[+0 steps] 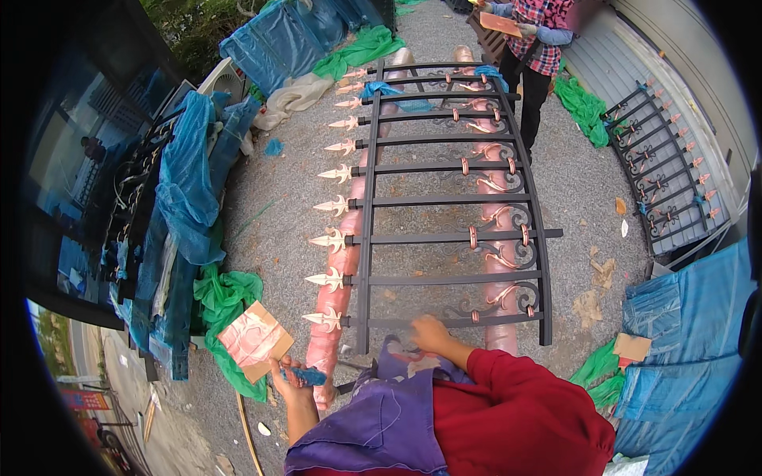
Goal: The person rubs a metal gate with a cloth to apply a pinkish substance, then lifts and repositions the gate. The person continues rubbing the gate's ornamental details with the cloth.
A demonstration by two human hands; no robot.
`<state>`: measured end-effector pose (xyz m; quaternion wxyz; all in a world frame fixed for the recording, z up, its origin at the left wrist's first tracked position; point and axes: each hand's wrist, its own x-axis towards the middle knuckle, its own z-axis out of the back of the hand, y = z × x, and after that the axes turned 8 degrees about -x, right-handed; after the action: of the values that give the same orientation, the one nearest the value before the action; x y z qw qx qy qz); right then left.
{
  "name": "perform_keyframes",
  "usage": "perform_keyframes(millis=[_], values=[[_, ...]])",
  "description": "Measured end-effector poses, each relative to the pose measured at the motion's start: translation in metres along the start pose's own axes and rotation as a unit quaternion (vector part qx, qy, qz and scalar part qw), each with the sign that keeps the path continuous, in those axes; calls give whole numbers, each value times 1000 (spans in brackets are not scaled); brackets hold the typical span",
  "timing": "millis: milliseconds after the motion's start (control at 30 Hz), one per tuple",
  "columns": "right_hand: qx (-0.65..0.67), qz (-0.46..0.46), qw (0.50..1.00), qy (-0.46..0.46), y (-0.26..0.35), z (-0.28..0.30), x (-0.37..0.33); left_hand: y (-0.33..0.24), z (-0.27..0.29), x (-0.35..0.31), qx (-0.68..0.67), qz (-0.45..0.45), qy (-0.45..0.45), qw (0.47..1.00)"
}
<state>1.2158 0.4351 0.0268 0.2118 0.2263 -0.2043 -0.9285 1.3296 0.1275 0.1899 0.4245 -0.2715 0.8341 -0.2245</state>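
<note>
A black metal fence panel (452, 201) lies flat over two long supports (336, 287) wrapped in pinkish plastic, in front of the person and above grey gravel (432, 274). Its many parallel bars run crosswise, with a dark matt finish, between two long rails; the left rail (366, 238) is nearly straight, while the right rail (534, 208) bows gently. Beyond the left rail each bar ends in a spear-shaped finial (331, 239), barbed at its base and pale copper in colour, brighter where the light catches it. Toward the right rail, dark scrolls (521, 218) curl between the bars, joined by copper-toned leaves (501, 260), and small copper collars (474, 236) circle several bars. Blue plastic (379, 89) is wrapped on the panel near its far end.

The left hand (290, 384) is closed around the edge of a cardboard piece (254, 341) smeared with pinkish copper, together with something blue, beside the nearest finials. The right hand (429, 333), slightly blurred, is at the nearest bar with its fingers drawn in; whether it holds anything, I cannot tell.

By the far end stands another person (540, 47) in a checked shirt, holding a brownish board (501, 24). A similar panel (663, 163) leans at the right against pale corrugated sheeting (607, 67).
</note>
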Motion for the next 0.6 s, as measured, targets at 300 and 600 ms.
perform_keyframes(millis=[300,600], values=[[-16,-39,994,-97,-18,-10,-2,-7,25,-5,-27,-46,-39,998],[-82,-31,995,-47,-29,-24,9,-13,47,-5,-64,-34,-21,997]])
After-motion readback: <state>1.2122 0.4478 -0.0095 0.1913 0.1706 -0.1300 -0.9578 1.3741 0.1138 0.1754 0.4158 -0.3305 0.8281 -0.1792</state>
